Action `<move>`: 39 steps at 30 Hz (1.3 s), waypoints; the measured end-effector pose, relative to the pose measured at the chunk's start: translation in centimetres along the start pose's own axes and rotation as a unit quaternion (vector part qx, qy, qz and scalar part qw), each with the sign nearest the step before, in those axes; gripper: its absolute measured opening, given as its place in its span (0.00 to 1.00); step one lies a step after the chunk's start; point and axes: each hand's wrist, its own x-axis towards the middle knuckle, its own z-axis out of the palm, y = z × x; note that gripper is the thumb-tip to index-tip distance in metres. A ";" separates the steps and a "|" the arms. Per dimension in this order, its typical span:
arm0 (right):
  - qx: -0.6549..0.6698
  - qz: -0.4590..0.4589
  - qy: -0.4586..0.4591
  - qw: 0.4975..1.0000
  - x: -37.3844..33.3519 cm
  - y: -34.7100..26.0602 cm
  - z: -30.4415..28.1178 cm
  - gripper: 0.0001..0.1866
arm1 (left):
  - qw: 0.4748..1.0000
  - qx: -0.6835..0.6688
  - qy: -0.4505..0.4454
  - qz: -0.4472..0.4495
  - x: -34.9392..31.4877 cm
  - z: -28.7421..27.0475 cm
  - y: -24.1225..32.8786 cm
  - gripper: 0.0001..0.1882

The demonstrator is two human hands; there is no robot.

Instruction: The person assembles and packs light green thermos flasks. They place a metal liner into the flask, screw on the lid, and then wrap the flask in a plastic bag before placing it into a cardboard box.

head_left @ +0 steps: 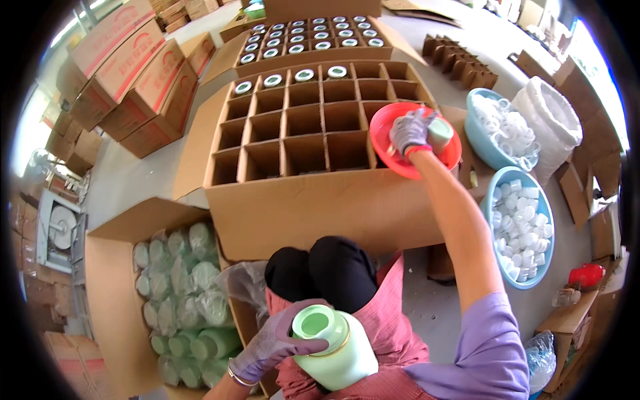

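My gloved left hand (283,340) is wrapped round the neck of a pale green bottle (347,357) in my lap. The bottle's wide mouth is uncovered and tilts up toward me, and a thin gold ring circles its shoulder. My gloved right hand (410,132) reaches into a red basin (448,162) at the corner of the divided carton (320,207). Its fingers are curled down, hiding whatever they grip. A pale green cup (439,133) stands in the basin right beside that hand.
Capped bottles fill the far carton (310,50); a few stand in the divided carton's back row. Plastic-wrapped green bottles (180,273) fill a carton at left. Blue basins hold white caps (523,227) and white rings (503,123). A white sack (550,117) and stacked boxes (133,80) stand around.
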 end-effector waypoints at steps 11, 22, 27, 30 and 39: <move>0.677 -0.189 0.042 0.710 -11.3 1.1 -11.4 0.19 | 0.691 0.467 0.380 0.400 -4.5 -2.5 7.3 0.47; 0.735 -0.425 -0.084 0.522 -30.9 -1.5 -13.5 0.14 | 0.498 0.565 0.470 0.461 -1.4 -2.9 1.5 0.42; 0.683 -0.460 -0.011 0.568 -32.0 -3.0 -14.9 0.18 | 0.441 0.594 0.483 0.468 -1.4 -2.9 0.1 0.36; 0.664 -0.456 0.007 0.592 -32.6 -3.8 -15.0 0.22 | 0.410 0.601 0.494 0.477 -1.3 -3.0 -0.3 0.38; 0.684 -0.397 -0.062 0.609 -33.0 -4.7 -15.7 0.08 | 0.396 0.631 0.512 0.428 -1.7 -2.7 -0.6 0.30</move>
